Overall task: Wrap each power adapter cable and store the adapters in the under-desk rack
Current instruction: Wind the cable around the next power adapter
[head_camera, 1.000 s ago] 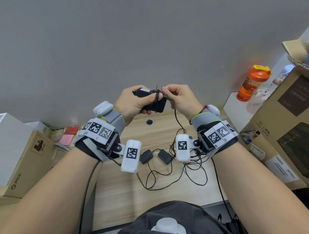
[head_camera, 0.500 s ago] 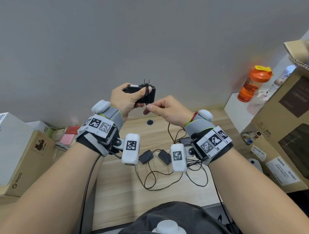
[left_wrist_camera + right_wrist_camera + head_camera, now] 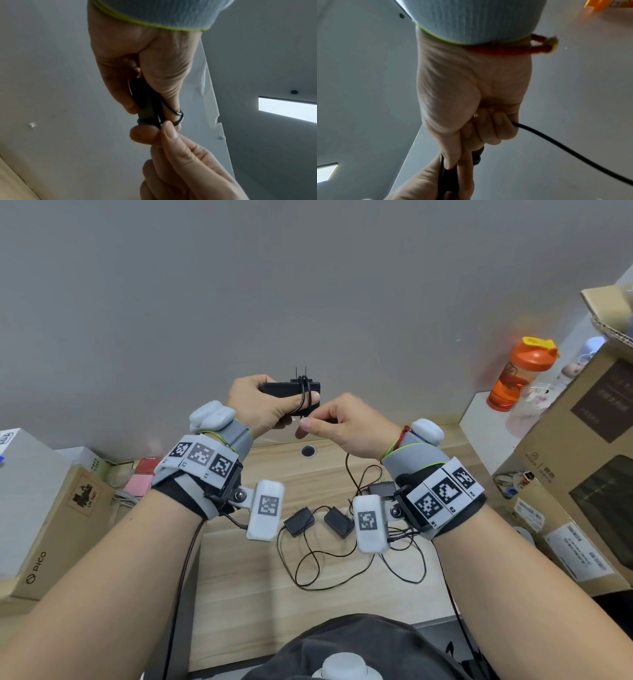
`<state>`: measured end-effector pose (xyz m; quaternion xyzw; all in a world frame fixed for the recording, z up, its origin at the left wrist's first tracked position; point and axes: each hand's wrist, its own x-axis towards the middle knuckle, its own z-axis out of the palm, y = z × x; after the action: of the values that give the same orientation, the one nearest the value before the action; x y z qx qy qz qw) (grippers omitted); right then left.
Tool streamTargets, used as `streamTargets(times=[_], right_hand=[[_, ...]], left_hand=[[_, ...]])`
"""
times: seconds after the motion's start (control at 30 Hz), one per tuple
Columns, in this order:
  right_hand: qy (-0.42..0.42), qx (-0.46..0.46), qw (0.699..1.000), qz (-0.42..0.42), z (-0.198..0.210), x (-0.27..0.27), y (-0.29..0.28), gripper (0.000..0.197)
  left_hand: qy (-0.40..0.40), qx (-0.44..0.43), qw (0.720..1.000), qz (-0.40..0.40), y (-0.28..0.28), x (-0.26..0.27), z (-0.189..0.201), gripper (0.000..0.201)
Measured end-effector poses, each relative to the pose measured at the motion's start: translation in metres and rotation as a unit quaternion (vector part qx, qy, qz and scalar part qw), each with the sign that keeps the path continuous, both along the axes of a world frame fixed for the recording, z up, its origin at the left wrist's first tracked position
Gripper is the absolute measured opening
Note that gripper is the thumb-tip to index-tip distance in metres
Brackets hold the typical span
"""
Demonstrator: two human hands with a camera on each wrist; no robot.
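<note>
My left hand point(image 3: 270, 405) grips a black power adapter point(image 3: 287, 388) raised in front of the grey wall, prongs pointing up. Loops of its thin black cable point(image 3: 303, 395) run round the adapter and over my left thumb. Just below it, my right hand point(image 3: 329, 426) pinches the cable between thumb and forefinger; the cable point(image 3: 573, 152) trails from that fist down to the desk. In the left wrist view the adapter point(image 3: 145, 106) sits between my left fingers and the right fingertips point(image 3: 169, 132) touch its end. Two more black adapters point(image 3: 299, 520) point(image 3: 339, 522) lie on the wooden desk point(image 3: 260, 594) amid tangled cables.
A third adapter point(image 3: 382, 489) lies partly behind my right wrist. Cardboard boxes point(image 3: 51, 522) stand at the left and large ones point(image 3: 579, 474) at the right. An orange shaker bottle point(image 3: 520, 371) sits on a white ledge. A cable hole point(image 3: 308, 451) is in the desk's back.
My left hand has lifted the adapter up and leftward. My right hand has come down from the adapter's top to under it, carrying the cable round for another loop.
</note>
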<state>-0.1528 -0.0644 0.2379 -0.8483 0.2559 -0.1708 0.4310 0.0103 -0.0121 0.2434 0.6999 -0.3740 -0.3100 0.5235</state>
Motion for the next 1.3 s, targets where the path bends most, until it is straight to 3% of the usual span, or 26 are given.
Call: streamTargets(times=[0.17,0.3,0.43,0.67,0.93,1.1,1.3], right_hand=[[-0.006,-0.019,1.0,-0.012,0.0,-0.005,-0.009,0.02],[-0.103,0.014,0.994,-0.03,0.01,-0.01,-0.021,0.018],[-0.121,-0.002,0.99,-0.077,0.011,-0.011,-0.041,0.014],[-0.148,0.025,0.981,-0.12,-0.013,-0.005,-0.055,0.019],[-0.094,0.061,0.99,-0.088,-0.036,0.01,-0.036,0.017],[-0.04,0.042,0.997,-0.053,-0.039,0.015,-0.022,0.027],[-0.02,0.013,1.0,-0.015,-0.022,0.011,-0.011,0.022]], left_hand=[[-0.01,0.016,1.0,0.01,0.002,0.003,-0.007,0.051],[-0.067,0.055,0.996,-0.011,0.007,0.009,-0.014,0.059],[-0.069,0.071,0.992,-0.077,0.011,0.002,-0.015,0.053],[-0.047,0.012,0.99,-0.135,0.011,-0.011,-0.001,0.042],[0.009,-0.051,0.996,-0.074,0.006,-0.01,0.0,0.041],[0.06,-0.067,0.995,-0.037,0.0,-0.006,-0.002,0.046],[0.03,-0.046,0.998,0.011,-0.001,0.003,-0.003,0.046]])
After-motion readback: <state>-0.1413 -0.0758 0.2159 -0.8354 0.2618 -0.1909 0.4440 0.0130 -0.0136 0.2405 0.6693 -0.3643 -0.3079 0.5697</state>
